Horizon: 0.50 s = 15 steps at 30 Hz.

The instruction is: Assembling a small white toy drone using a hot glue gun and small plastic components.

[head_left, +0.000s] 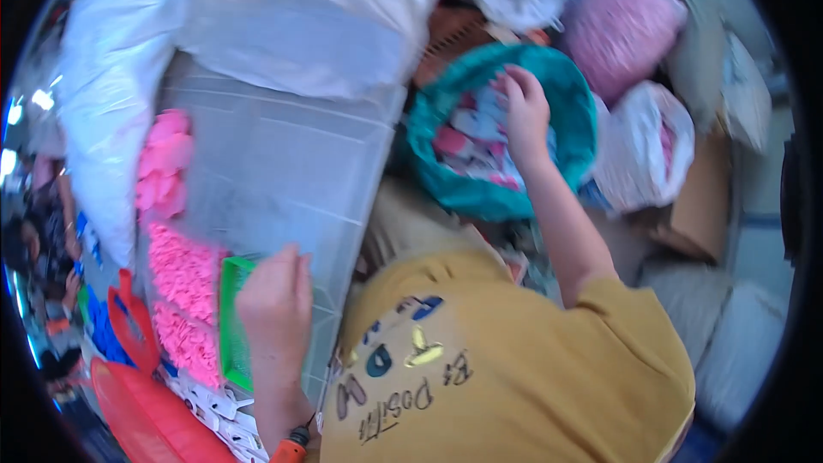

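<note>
Teal basket (pixel 573 94) is where my right hand (pixel 525 111) is buried, fingers curled down into the small pink and white pieces (pixel 467 141) piled inside; can't tell if I've actually pinched one. Basket sits out to my right front, so that hand is nearest. Way off left of the basket, my left hand (pixel 276 300) grips a green tray (pixel 230 326) by its upright edge, beside pink stuff (pixel 182 270).

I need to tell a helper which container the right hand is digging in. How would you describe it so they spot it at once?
Start at the big translucent plastic bin, then look to its right. There sits a round teal basket of small pink and white pieces, with the right hand inside. Its neighbours are white bags and a pink bundle; nothing else is teal.
</note>
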Each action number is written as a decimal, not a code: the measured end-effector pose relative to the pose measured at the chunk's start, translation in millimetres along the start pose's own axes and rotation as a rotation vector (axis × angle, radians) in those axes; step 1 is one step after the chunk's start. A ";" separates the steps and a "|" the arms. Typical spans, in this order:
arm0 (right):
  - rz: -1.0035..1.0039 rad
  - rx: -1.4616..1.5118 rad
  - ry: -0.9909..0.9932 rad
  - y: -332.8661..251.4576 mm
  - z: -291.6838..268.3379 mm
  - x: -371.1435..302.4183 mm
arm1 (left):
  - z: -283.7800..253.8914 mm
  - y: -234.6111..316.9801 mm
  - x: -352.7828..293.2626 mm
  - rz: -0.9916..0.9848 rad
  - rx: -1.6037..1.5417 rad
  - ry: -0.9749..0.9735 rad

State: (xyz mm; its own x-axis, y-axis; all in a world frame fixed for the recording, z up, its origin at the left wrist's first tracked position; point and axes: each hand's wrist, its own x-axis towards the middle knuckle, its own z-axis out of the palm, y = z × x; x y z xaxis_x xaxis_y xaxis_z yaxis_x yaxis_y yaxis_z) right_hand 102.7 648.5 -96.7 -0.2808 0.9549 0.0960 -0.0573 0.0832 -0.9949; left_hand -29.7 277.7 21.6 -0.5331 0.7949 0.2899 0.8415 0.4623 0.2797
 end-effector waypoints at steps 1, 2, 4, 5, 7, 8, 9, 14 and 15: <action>-0.201 -0.180 -0.026 -8.5 13.8 -13.6 | 0.5 -8.1 -1.0 0.002 0.017 -0.012; -0.342 -0.229 -0.085 -20.2 33.0 -29.2 | 0.8 -14.3 -0.1 0.007 0.062 -0.015; -0.669 -0.320 -0.305 -35.7 65.3 -52.5 | -0.3 -24.1 3.1 0.006 0.071 0.015; -0.745 -0.257 -0.493 -50.5 85.8 -61.1 | -3.3 -27.0 -0.2 0.024 0.065 -0.001; -0.933 -0.307 -0.608 -70.1 132.7 -67.8 | -7.1 -30.2 -1.1 0.020 0.052 0.006; -0.975 -0.329 -0.643 -76.6 155.8 -64.4 | -9.0 -31.5 -0.7 0.039 0.036 -0.005; -0.995 -0.322 -0.655 -78.7 180.5 -57.0 | -9.4 -34.0 -2.3 0.027 0.039 0.015; -0.747 -0.855 -0.643 -65.0 287.5 30.1 | -3.8 -38.5 -10.5 0.091 0.030 -0.076; -0.745 -0.960 -0.629 -61.1 305.1 54.7 | -6.2 -39.5 -13.1 0.082 0.030 -0.069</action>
State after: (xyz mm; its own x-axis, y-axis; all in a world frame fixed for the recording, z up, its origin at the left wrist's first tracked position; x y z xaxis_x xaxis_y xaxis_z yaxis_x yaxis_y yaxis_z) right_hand -201.4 608.7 -21.0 -0.8750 0.3288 0.3552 0.2229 0.9251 -0.3074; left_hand -56.5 246.6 12.4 -0.4555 0.8554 0.2468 0.8850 0.4050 0.2295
